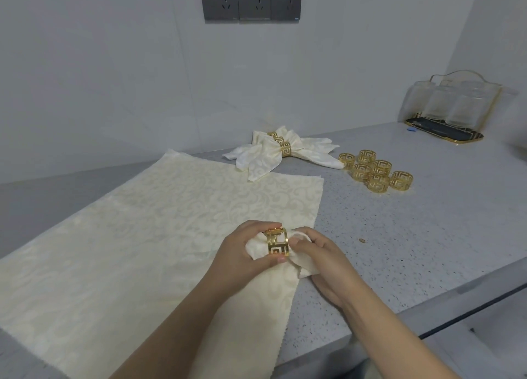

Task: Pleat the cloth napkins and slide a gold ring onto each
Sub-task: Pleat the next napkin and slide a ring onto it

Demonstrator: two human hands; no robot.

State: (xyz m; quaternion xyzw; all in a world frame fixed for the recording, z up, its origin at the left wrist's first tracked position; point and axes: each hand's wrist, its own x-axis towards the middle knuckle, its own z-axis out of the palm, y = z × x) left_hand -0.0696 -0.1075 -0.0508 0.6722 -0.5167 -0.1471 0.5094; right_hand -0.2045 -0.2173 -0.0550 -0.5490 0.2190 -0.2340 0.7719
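The person's left hand (247, 247) grips a gold napkin ring (278, 242), thumb on the near edge and fingers curled over the far edge. The ring sits around the gathered end of a cream damask napkin (273, 298). The right hand (319, 253) pinches the napkin end that protrudes from the right side of the ring, fingers curled around the cloth. The rest of this napkin trails toward the near edge of the grey speckled countertop (399, 236).

To the left of the hands, a stack of flat napkins (156, 221) lies spread on the countertop. At the far end of that stack rest the finished napkins (273, 153), each fanned out on both sides of its ring; how many there are cannot be told. To their right, seven loose gold rings (376, 171) stand clustered together.

At the far right, a gold-trimmed tray (445, 132) holds clear glasses (445, 103). Three grey wall sockets (251, 0) are mounted on the far wall.
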